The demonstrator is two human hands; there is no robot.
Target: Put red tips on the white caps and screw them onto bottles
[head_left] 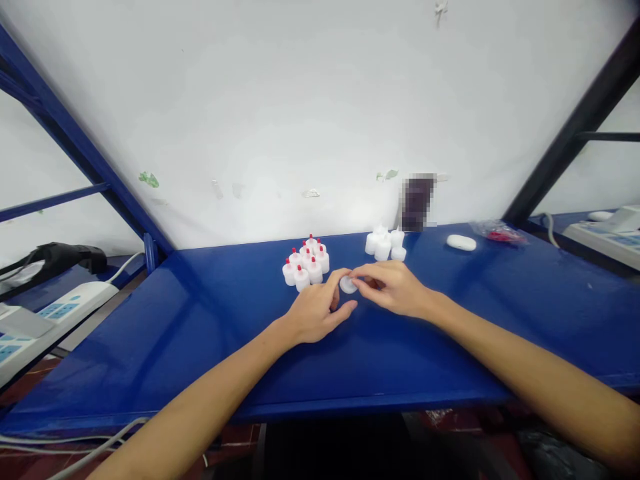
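Note:
Between my hands is a small round white plastic piece, seen end-on; I cannot tell whether it is a bottle or only a lid. My right hand pinches its right edge between thumb and forefinger. On its other side, my left hand has the forefinger bent against the upper left rim, with the thumb stretched out apart below. Just beyond my left hand stand several white bottles with red tips, grouped upright. Farther back, behind my right hand, is a cluster of white bottles without red tips.
All this rests on a blue table against a white wall. A white oval case and a clear plastic bag with red pieces lie at the back right. Off to the left is a power strip. A dark pixelated object leans on the wall.

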